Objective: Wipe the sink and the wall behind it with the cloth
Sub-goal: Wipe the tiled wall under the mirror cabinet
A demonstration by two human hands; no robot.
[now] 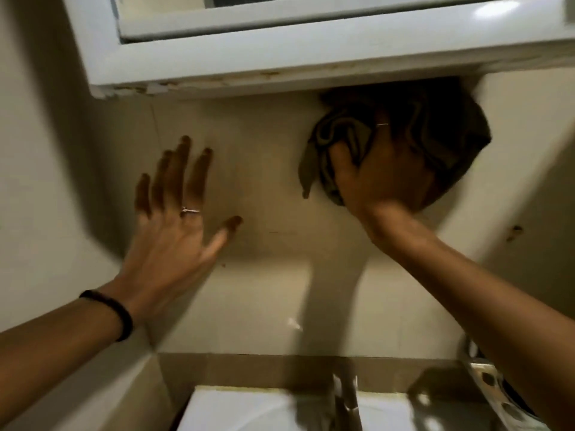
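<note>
we see a cloth [336, 141] of dull grey-green with faint darker stripes, bunched at the far right. the wall [264, 169] behind it is plain beige, with a few small brown specks and a thin dark seam line on the left. the cabinet frame [217, 54] at the far top is glossy white, its lower edge stained rusty brown and chipped. the left hand [174, 222] wears a thin silver ring and a black band at the wrist. the right hand [385, 169] has a thin silver ring too. near us the sink [249, 412] is plain white, set against a brown strip. the tap [345, 393] looks shiny grey, blurred.
</note>
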